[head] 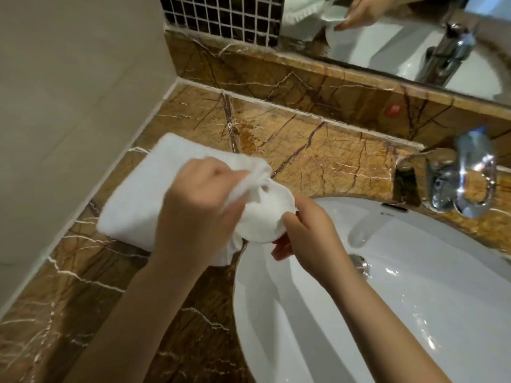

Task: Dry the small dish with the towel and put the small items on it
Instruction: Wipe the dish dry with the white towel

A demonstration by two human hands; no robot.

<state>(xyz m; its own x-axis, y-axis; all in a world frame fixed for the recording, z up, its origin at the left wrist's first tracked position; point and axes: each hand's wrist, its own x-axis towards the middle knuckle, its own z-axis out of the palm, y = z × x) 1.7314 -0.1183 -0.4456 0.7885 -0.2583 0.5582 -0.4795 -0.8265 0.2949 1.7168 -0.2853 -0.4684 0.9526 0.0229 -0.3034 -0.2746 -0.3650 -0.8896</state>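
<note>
A small round white dish [269, 217] is held at the left rim of the sink, tilted toward me. My right hand [307, 230] grips its right edge from below and behind. My left hand [199, 208] is closed on a bunched corner of the white towel [143, 200] and presses it against the dish's upper left face. The rest of the towel lies folded on the brown marble counter [318, 153] to the left. The small items are not in view.
The white sink basin [414, 299] with its metal drain [360, 265] fills the lower right. A chrome faucet [464, 178] stands at the back right. A mirror [387, 37] and dark mosaic tiles line the back wall. A small red spot [394, 110] marks the ledge.
</note>
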